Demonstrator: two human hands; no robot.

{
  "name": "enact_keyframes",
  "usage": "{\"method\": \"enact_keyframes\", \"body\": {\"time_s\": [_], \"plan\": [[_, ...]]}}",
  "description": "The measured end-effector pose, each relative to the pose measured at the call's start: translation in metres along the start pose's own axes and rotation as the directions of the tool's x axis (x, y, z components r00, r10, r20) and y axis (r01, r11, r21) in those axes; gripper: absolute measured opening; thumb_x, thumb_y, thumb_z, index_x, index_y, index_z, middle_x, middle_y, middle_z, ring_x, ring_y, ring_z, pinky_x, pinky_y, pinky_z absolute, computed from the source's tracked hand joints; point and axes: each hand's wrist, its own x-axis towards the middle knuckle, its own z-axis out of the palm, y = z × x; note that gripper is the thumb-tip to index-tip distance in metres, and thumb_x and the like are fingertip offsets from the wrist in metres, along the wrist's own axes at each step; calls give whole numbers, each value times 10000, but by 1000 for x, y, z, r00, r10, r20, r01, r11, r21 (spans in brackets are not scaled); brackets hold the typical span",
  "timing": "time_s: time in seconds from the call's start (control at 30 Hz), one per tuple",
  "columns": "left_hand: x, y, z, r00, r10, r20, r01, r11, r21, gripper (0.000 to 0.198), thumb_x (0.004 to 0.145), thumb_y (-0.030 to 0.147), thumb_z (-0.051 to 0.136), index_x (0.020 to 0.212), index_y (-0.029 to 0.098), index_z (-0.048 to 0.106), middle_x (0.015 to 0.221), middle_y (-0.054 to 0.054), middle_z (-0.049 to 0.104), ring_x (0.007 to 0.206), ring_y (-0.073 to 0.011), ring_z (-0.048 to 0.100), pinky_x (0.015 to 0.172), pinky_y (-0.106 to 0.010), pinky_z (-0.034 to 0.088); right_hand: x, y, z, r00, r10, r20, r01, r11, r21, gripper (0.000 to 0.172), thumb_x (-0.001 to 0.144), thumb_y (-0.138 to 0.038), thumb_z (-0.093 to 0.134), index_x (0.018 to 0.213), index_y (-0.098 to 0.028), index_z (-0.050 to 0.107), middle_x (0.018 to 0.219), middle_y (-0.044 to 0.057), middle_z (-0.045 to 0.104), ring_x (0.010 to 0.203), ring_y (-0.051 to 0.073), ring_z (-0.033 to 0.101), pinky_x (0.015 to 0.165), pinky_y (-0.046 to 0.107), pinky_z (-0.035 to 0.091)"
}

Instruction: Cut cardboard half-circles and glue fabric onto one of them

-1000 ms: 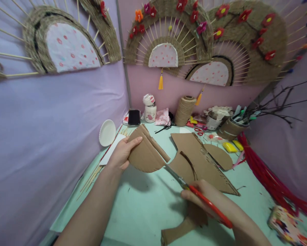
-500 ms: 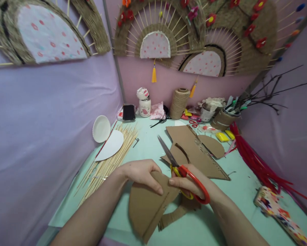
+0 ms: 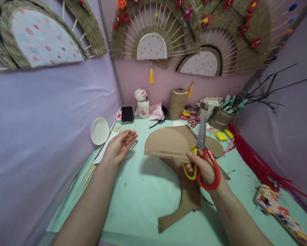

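My right hand (image 3: 203, 165) grips scissors (image 3: 209, 171) with red and yellow handles, blades pointing up and away. Between its thumb and fingers it also pinches the edge of a half-round piece of cardboard (image 3: 169, 140), held above the table. My left hand (image 3: 121, 147) is empty, fingers apart, over the white paper half-circle (image 3: 104, 150) and the bundle of thin bamboo sticks (image 3: 85, 179). Below the right hand lies a curved cardboard offcut (image 3: 177, 213). The larger cardboard sheet behind is mostly covered by the half-round piece.
Along the back stand a white jar (image 3: 143, 107), a twine spool (image 3: 177, 103) and a pen holder (image 3: 222, 118) with branches. A white bowl (image 3: 99, 131) leans at the left wall. Red pipe cleaners (image 3: 256, 160) and a paint-splashed object (image 3: 268, 201) lie on the right.
My left hand has let go of the half-round cardboard and moved up and left, opening. My right hand has lifted that cardboard forward, with the scissors still in it.
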Motion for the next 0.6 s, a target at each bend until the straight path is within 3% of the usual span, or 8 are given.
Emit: {"method": "enact_keyframes", "body": {"time_s": [0.07, 0.17, 0.23, 0.33, 0.5, 0.6], "plan": [[-5, -9, 9, 1000, -5, 13, 5, 999, 39, 161, 700, 215, 734, 836, 164, 664, 870, -47, 711, 827, -130, 667, 720, -219, 493, 3, 1, 7, 985, -36, -168, 60, 988, 142, 444, 532, -430, 850, 716, -184, 529, 514, -53, 580, 457, 100, 587, 425, 170, 477], [-29, -35, 32, 960, -177, 217, 121, 961, 247, 295, 667, 329, 786, 888, 161, 686, 925, -69, 711, 789, -132, 645, 652, -217, 459, 2, 8, 20, 961, -31, -274, 89, 975, 202, 492, 456, -439, 878, 720, -179, 553, 542, -37, 608, 500, 135, 641, 449, 197, 522], [-45, -52, 46, 928, -237, 286, 145, 940, 309, 351, 650, 390, 796, 887, 150, 701, 879, -74, 711, 745, -130, 626, 642, -225, 443, 0, 15, 27, 964, -33, -263, 85, 978, 189, 491, 464, -452, 873, 725, -174, 563, 556, -29, 620, 524, 154, 665, 462, 205, 533], [-57, -68, 56, 928, -220, 302, 145, 957, 252, 361, 634, 439, 801, 820, 144, 708, 815, -54, 702, 692, -111, 588, 630, -223, 422, -4, 24, 33, 978, -47, -202, 77, 987, 143, 471, 516, -472, 850, 751, -168, 577, 581, -21, 634, 554, 169, 685, 504, 222, 552], [-55, -74, 55, 947, -203, 250, 167, 974, 155, 322, 599, 392, 834, 722, 131, 691, 684, -8, 649, 599, -72, 524, 591, -205, 392, -7, 32, 35, 986, -71, -151, 81, 995, 60, 446, 584, -496, 809, 782, -172, 576, 630, -17, 641, 546, 172, 678, 558, 269, 570], [-58, -77, 56, 931, -249, 268, 224, 967, 121, 312, 610, 359, 836, 741, 121, 682, 681, -12, 649, 615, -70, 543, 610, -196, 403, -6, 36, 34, 986, -94, -134, 97, 995, 17, 421, 637, -510, 773, 799, -181, 567, 645, -16, 643, 554, 167, 667, 587, 281, 565]]}}
